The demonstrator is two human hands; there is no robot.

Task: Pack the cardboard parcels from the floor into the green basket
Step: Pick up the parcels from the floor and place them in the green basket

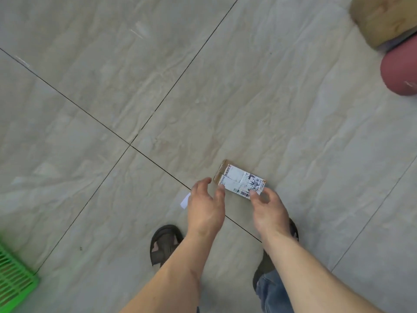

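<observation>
Bearing "50%", labelled parcel (239, 180) lies between hands (237, 211).

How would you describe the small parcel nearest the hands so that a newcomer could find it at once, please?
Start at the dark joint where the floor tiles cross and follow it toward the sandalled feet. Just beyond the left hand and right hand lies a small flat cardboard parcel. Unlike the bigger plain brown parcel at top right, its top is almost covered by a white barcoded shipping label.

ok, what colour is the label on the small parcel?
White with black print, on the brown parcel; head view shows it.
</observation>
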